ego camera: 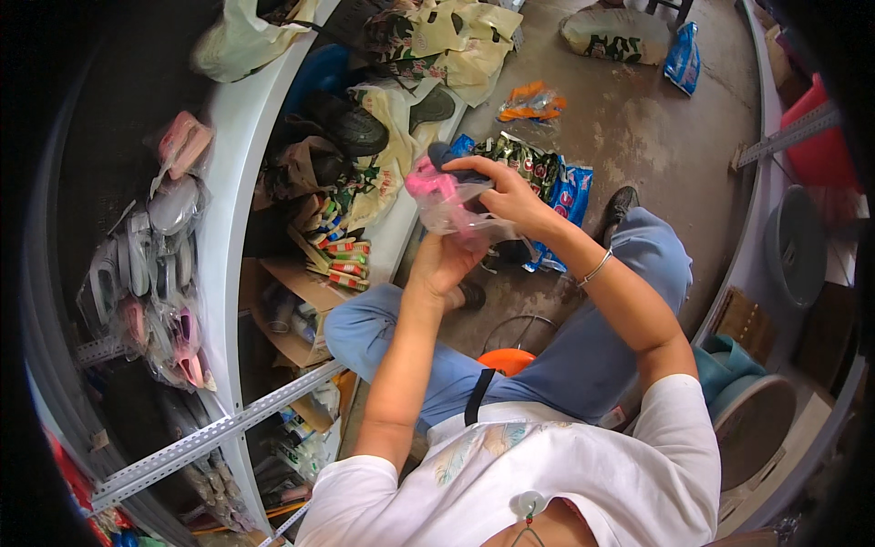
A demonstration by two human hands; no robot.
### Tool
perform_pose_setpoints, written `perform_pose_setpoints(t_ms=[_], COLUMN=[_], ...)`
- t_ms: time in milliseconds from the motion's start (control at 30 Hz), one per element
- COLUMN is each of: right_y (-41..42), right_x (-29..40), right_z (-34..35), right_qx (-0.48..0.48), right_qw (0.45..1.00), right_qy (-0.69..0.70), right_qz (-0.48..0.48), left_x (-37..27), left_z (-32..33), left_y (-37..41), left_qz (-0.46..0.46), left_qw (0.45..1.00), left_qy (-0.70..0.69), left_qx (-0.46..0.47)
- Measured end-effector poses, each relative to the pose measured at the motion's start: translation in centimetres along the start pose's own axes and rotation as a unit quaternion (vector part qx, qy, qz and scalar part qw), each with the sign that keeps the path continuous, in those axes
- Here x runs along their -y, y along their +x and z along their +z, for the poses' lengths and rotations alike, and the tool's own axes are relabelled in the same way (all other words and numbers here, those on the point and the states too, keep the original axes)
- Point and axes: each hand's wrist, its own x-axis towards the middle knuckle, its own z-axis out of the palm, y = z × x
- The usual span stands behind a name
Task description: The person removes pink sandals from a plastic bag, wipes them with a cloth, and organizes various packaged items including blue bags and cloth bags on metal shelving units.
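Observation:
My left hand [448, 263] is under a clear plastic bag [448, 212], fingers around its lower part. Bright pink footwear [429, 181], perhaps a slipper, shows through the film. My right hand [509, 195] grips the bag's upper right side, its index finger reaching over a dark blue piece [448, 156] at the top. Whether that piece is inside the bag cannot be made out. Below the hands, blue and camouflage-patterned packets [571, 195] lie on the concrete floor, partly covered by my right forearm.
Metal shelving [222, 205] on the left holds bagged slippers [140, 253], black shoes [345, 126] and wooden-handled brushes [348, 263]. An orange packet [533, 101] and a filled sack [615, 35] lie on the floor ahead. Basins [796, 246] stand on right-hand shelves. An orange stool-like seat [506, 361] is beneath me.

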Motion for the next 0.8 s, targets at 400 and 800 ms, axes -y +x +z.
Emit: perform_pose_setpoints(t_ms=[400, 800], right_y=[-0.6, -3.2], right_x=[4.5, 1.3], right_z=[-6.4, 2.3], right_qx=[-0.111, -0.095], right_qw=[0.89, 0.955], right_qy=[0.438, 0.276], right_qz=[0.064, 0.054], left_x=[-1.0, 2.8], left_z=[1.0, 6.2], left_y=[0.0, 1.9], left_qz=[0.271, 0.54], left_qw=[0.948, 0.781], left_qy=[0.061, 0.27], left_qx=[-0.157, -0.157])
